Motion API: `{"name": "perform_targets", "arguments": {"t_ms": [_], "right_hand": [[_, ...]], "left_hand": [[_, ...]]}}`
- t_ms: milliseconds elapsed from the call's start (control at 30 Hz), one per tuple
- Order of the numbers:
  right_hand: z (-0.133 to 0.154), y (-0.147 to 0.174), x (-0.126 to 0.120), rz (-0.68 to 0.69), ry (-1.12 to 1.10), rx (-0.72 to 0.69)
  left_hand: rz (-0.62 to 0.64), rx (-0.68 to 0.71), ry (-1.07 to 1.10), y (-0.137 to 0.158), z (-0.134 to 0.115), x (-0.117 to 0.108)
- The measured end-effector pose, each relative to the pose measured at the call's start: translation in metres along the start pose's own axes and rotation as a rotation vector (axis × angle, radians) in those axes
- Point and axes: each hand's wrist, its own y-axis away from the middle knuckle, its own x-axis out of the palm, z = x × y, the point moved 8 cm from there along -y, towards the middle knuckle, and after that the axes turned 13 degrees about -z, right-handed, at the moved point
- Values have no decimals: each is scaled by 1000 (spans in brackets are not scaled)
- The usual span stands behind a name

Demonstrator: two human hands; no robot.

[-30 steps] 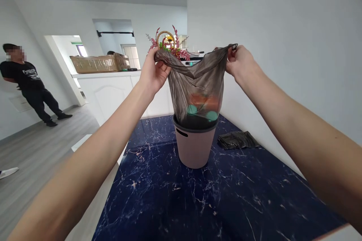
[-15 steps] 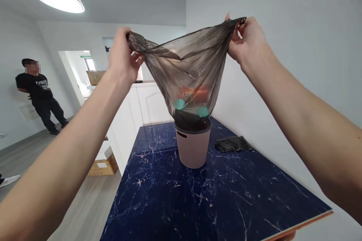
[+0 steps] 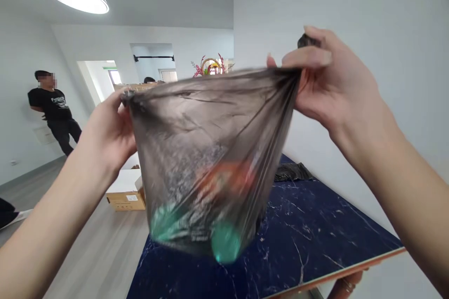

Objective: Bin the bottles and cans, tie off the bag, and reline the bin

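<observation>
Bag: we hold one thin dark bag [image 3: 206, 149] up in the air, above the near end of the blue table [image 3: 315, 238].
Left hand: our left hand [image 3: 112, 133] pinches the bag's left top corner.
Right hand: our right hand [image 3: 326, 84] pinches the bag's right top corner.
Inside the bag: two green round things and some orange, all blurry.
Room: the bag hangs free; the table's near edge runs just below it.
Table: one folded dark bag [image 3: 293, 173] lies past our bag.
Floor: one box [image 3: 126, 194] left of the table.
</observation>
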Motion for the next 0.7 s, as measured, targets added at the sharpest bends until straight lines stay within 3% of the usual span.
{"name": "perform_targets", "arguments": {"t_ms": [100,200,367,533,700], "right_hand": [[-27,31,-14,-15,93,144],[-50,50,-30,58,267,209],[-84,77,-54,243,392,265],[-108,88,-71,262,497,199],[-138,88,-83,256,641,166]], "left_hand": [[2,-257,67,15,29,-25],[44,-368,52,30,51,-43],[145,-257,-214,37,77,-66],[257,-104,-439,39,99,-76],[245,22,-538,45,115,-80]]}}
